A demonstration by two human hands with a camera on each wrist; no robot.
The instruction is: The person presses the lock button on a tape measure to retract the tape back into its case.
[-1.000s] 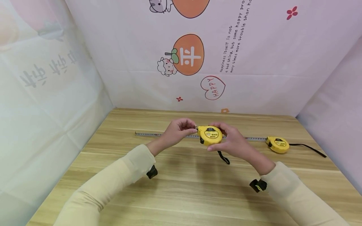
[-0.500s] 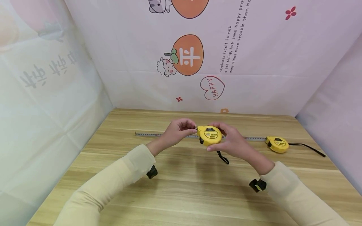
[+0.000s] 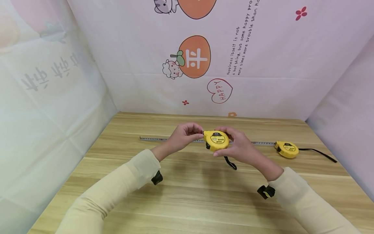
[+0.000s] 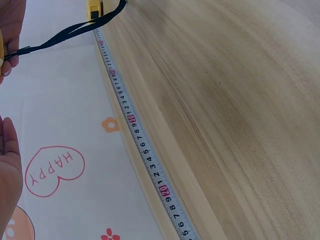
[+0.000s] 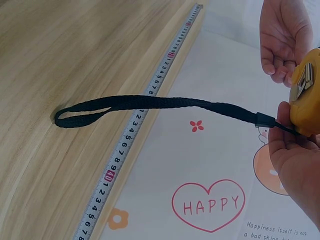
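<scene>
A yellow tape measure [image 3: 217, 140] is held above the table by my right hand [image 3: 243, 148], thumb on the near side and fingers behind. At its mouth, my left hand [image 3: 181, 138] pinches the small end hook with thumb and forefinger. The right wrist view shows the metal belt clip [image 5: 305, 82] on the case and a black wrist strap [image 5: 175, 102] hanging from it. Behind my hands a second yellow tape measure [image 3: 287, 149] lies on the table, its blade [image 3: 155, 139] drawn out far to the left. My hands hide part of that blade.
The wooden table [image 3: 187, 201] meets a white printed cloth wall [image 3: 140, 65] at the back, with cloth at both sides. A black strap [image 3: 318, 152] trails right from the lying tape measure. Black wrist cameras [image 3: 266, 192] hang below my sleeves.
</scene>
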